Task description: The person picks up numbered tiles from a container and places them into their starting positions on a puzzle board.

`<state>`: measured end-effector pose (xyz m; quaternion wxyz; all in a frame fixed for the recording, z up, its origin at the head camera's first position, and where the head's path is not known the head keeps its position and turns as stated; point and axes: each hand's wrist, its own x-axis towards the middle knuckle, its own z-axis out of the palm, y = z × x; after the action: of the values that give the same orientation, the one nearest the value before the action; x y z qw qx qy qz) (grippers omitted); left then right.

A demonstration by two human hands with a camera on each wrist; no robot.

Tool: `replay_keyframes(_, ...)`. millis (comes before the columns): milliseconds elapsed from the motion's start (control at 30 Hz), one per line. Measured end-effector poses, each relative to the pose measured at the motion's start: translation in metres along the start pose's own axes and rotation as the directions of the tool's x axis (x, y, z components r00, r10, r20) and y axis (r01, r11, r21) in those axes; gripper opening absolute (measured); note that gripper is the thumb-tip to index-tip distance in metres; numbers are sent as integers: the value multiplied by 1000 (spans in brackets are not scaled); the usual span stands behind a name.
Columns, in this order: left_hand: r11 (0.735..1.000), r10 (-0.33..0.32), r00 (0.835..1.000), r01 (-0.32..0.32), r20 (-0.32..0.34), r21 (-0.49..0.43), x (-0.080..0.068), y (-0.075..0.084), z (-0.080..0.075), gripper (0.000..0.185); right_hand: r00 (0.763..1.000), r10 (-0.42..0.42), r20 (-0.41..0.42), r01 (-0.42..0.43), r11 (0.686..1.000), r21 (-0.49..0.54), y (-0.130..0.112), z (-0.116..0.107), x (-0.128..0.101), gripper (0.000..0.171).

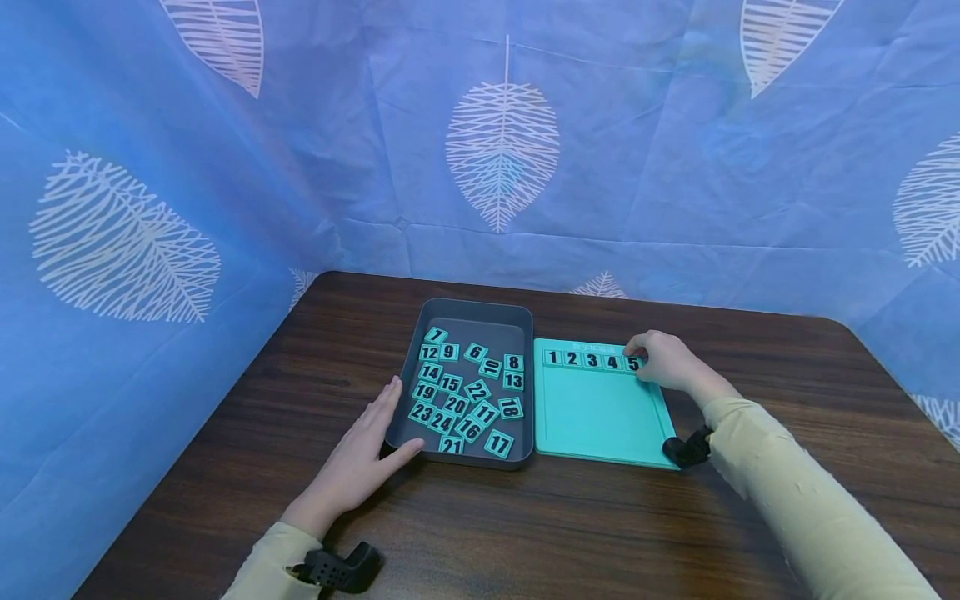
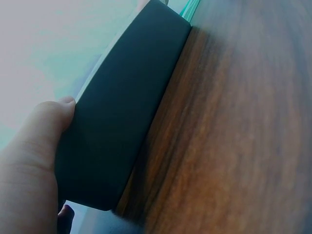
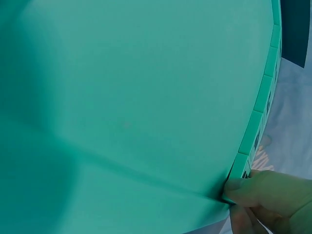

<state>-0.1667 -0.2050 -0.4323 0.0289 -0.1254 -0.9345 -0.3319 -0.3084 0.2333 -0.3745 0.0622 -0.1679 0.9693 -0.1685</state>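
My right hand (image 1: 667,360) is at the top right corner of the turquoise board (image 1: 600,421), its thumb and fingers pinching the tile marked 5 (image 1: 633,364). This tile sits at the right end of a row along the board's upper edge, beside the tile marked 4 (image 1: 612,363). In the right wrist view, thumb and fingertips lie right at the end tile (image 3: 239,166). My left hand (image 1: 362,450) rests against the near left corner of the dark grey tray (image 1: 480,310), fingers straight along its side. The left wrist view has the thumb (image 2: 48,122) at the tray's rim.
Loose numbered tiles, such as the one marked 17 (image 1: 498,443) and the one marked 7 (image 1: 436,335), lie scattered in the tray. Tray and board stand side by side on a dark wooden table (image 1: 570,533). A blue leaf-patterned cloth (image 1: 390,150) hangs behind it.
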Motion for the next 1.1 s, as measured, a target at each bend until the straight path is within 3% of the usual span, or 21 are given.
replay_keyframes(400,1000,-2,1000,2,7,-7,0,0,-1,86,999,-30,-23,30,999,-17,-4,-2,-3,31)
replay_keyframes(1100,1000,9,1000,-9,7,-7,-1,0,-1,87,1000,-20,11,20,999,-39,-5,0,0,35)
